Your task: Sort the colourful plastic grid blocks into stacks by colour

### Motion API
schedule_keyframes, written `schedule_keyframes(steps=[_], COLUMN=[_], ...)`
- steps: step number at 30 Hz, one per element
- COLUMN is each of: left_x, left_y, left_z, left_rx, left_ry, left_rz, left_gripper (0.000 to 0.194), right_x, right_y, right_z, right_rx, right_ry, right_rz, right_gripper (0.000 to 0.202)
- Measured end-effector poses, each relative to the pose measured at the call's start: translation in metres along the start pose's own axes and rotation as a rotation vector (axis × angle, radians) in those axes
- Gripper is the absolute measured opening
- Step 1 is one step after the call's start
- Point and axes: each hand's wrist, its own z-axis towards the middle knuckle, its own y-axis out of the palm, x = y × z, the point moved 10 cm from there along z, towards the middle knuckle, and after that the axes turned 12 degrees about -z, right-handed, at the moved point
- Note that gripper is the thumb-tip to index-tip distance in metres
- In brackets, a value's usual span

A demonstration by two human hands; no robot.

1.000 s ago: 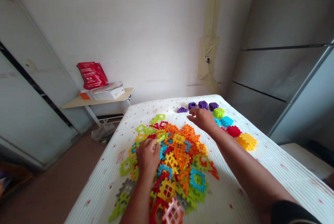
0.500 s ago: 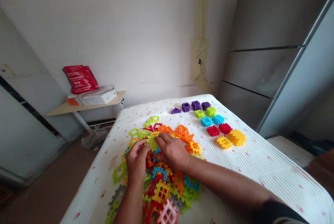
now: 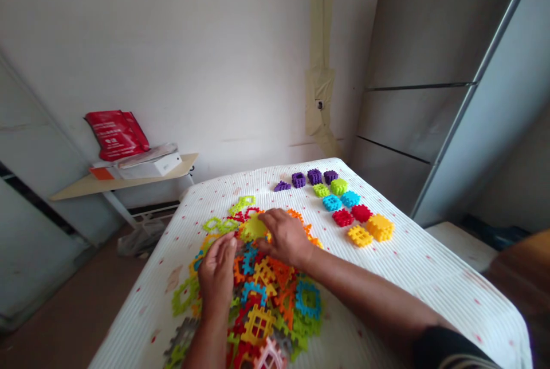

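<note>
Colour stacks stand in rows, while a large mixed heap lies under your hands

In the head view, your right hand (image 3: 286, 237) arches over the heap, fingers bent and somewhat spread, at the right edge of a solid lime-green plastic piece (image 3: 253, 227); you seem to touch it, but I cannot tell whether you grip it. Your left hand (image 3: 218, 271) is just beside it, thumb and fingers drawn close together; whether anything is pinched there cannot be made out.

On your right, the ordered part runs by colour over the white ribbed cover with red dots (image 3: 412, 277): a purple triangular group (image 3: 282, 186) and three purple stacks (image 3: 314, 176), then two stacks each of lime green (image 3: 339, 187), light blue (image 3: 350, 199), red (image 3: 361, 213) and yellow (image 3: 380, 227).

Much looks unsorted. The heap of notched plastic pieces (image 3: 263, 277) mixes orange, yellow, red, blue and green, with a grey piece (image 3: 183, 334) and a pale pink lattice piece (image 3: 270, 356) at its near side. No orange, grey or pink stack shows among your rows.
</note>
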Motion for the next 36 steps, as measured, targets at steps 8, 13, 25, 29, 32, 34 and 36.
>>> schedule_keyframes(steps=[8,13,25,29,32,34,36], left_x=[-0.005,-0.008,-0.008,-0.008,-0.005,0.002,0.012], left_y=[-0.015,-0.012,-0.015,-0.014,-0.012,-0.006,0.007], left_z=[0.006,0.006,0.006,0.005,0.006,0.009,0.010], left_rx=[0.090,0.074,0.076,0.073,0.046,-0.004,-0.099], left_ry=[0.011,0.002,0.025,0.030,0.042,0.122,0.262], left_rz=[-0.007,0.000,0.048,0.050,0.129,0.277,0.471], left_gripper=[0.035,0.037,0.036,0.035,0.036,0.032,0.028], right_x=[0.261,0.321,0.325,0.322,0.315,0.303,0.282], right_y=[-0.005,0.016,0.042,0.044,0.037,0.028,0.017], right_z=[-0.006,-0.032,-0.030,-0.030,-0.025,-0.017,-0.007], right_rx=[-0.240,-0.382,-0.443,-0.453,-0.428,-0.366,-0.276], right_ry=[0.803,0.926,0.894,0.876,0.847,0.795,0.707], right_rz=[-0.321,-0.385,-0.407,-0.425,-0.451,-0.467,-0.473], right_gripper=[0.041,0.045,0.048,0.049,0.049,0.045,0.039])
